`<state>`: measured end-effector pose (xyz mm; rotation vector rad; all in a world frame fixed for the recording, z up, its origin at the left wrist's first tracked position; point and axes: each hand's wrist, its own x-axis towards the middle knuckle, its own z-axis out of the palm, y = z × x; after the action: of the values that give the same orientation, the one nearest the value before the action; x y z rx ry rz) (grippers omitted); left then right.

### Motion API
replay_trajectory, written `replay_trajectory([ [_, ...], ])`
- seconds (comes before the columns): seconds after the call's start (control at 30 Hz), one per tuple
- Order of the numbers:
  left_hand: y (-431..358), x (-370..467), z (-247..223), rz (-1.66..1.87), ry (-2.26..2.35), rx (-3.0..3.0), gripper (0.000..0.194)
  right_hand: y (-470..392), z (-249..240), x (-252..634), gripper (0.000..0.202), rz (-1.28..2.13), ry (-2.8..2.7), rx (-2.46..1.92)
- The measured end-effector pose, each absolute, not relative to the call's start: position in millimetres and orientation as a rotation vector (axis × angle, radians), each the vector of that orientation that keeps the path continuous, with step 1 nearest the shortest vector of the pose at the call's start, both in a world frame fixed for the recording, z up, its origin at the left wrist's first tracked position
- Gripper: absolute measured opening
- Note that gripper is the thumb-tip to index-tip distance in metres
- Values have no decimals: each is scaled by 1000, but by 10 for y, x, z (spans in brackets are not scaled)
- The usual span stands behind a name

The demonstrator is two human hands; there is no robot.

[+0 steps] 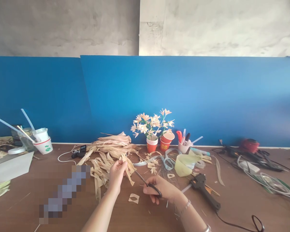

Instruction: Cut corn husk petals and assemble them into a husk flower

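Note:
My left hand [117, 174] pinches a dried, tan husk strip [129, 170] between thumb and fingers, just in front of a heap of similar husks [113, 143]. In my right hand [163, 188] is a pair of scissors [140, 176], fingers wrapped round the black handle. The blades point up and left and reach the held strip; whether they touch it I cannot tell. A cut husk piece with a hole [133, 198] lies on the table below, between my hands. Small petal-shaped cut-outs [153, 169] lie beyond the scissors.
Pale handmade flowers [147, 124] stand in stacked paper cups [151, 145] by the blue partition [183, 90]. Right of my right hand lies a black glue gun [205, 191] with its cord. Ribbon [183, 165] curls behind it. Cables [268, 182] sit far right, a white cup [43, 146] left.

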<state>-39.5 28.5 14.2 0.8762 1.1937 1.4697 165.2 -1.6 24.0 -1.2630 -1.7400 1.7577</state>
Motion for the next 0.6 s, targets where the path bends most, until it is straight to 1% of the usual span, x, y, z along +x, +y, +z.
replay_trajectory([
  [0.4,188,-300,237,1348,1116,830,34,-34,271,1610,34,1740,-1750,-1252],
  [0.6,172,-299,241,1346,1120,830,33,-49,289,1604,37,1768,-1743,-1225],
])
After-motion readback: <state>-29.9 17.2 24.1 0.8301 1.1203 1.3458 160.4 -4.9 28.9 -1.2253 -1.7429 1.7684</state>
